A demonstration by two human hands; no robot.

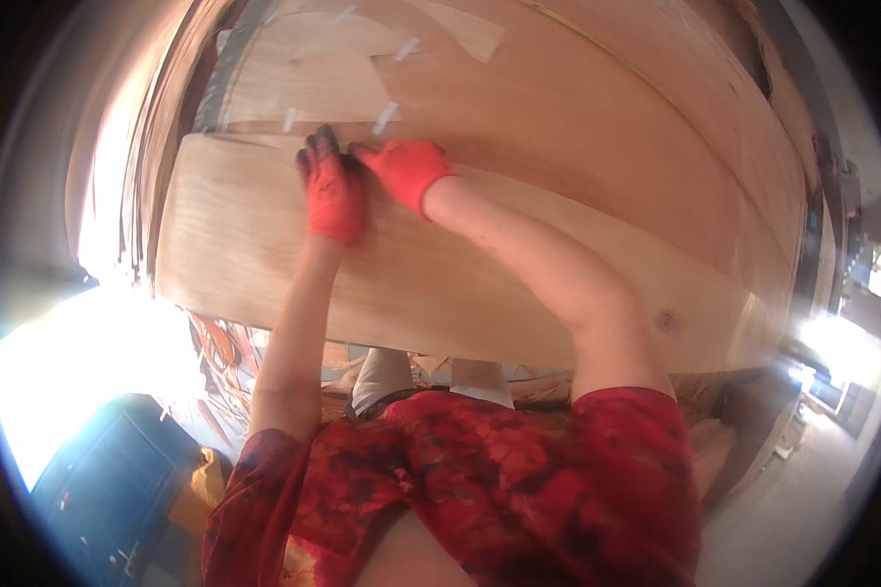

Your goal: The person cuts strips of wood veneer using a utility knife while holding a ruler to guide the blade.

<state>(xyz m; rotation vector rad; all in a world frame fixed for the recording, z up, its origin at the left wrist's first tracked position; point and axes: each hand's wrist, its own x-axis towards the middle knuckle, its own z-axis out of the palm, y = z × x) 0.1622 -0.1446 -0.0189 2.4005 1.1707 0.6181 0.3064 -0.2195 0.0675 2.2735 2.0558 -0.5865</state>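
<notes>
Veneer [499, 279] lies before me along the near side of a broad, smooth, reddish sheet [578, 117]; its long, pale face shows fine grain. Close together at its far edge, my red-gloved left hand [333, 196] is flat, fingers extended, and my right hand [408, 168] bends; I cannot tell whether it grips. Short whitish strips [386, 117] lie beyond; rightward, the veneer bears a roundish knot [667, 319].
</notes>
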